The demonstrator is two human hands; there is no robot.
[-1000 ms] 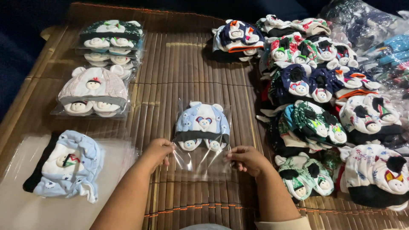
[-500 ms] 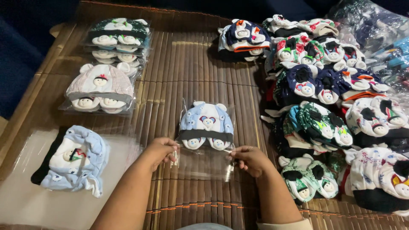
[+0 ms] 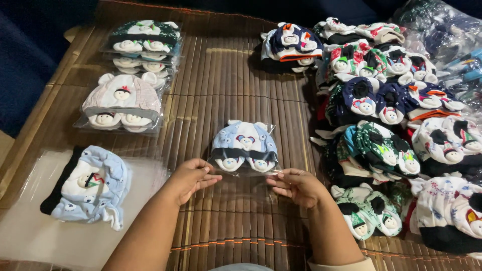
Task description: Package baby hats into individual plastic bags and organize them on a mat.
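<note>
**Q:** Near the front edge of the brown slatted bamboo mat (image 3: 226, 90), what are the person's hands doing?

**A:** Both hands rest on a clear plastic bag holding a pale blue baby hat with small bear faces (image 3: 244, 146), which lies flat at the mat's middle. The left hand (image 3: 190, 178) pinches the bag's lower left edge between thumb and fingers. The right hand (image 3: 297, 185) pinches the lower right edge the same way. The open end of the bag lies between the two hands.

**Q:** What lies around them?

**A:** At the front left corner, a light blue and white hat set (image 3: 88, 188) sits on a loose stack of clear plastic bags (image 3: 30, 236). Behind it, along the left edge, is a bagged pink hat set (image 3: 122, 103), then a stack of bagged dark green sets (image 3: 143, 42) at the far left corner. Along the right edge, well apart from the hands, unbagged patterned hats in navy, green, red and white (image 3: 391, 120) are heaped together.
</note>
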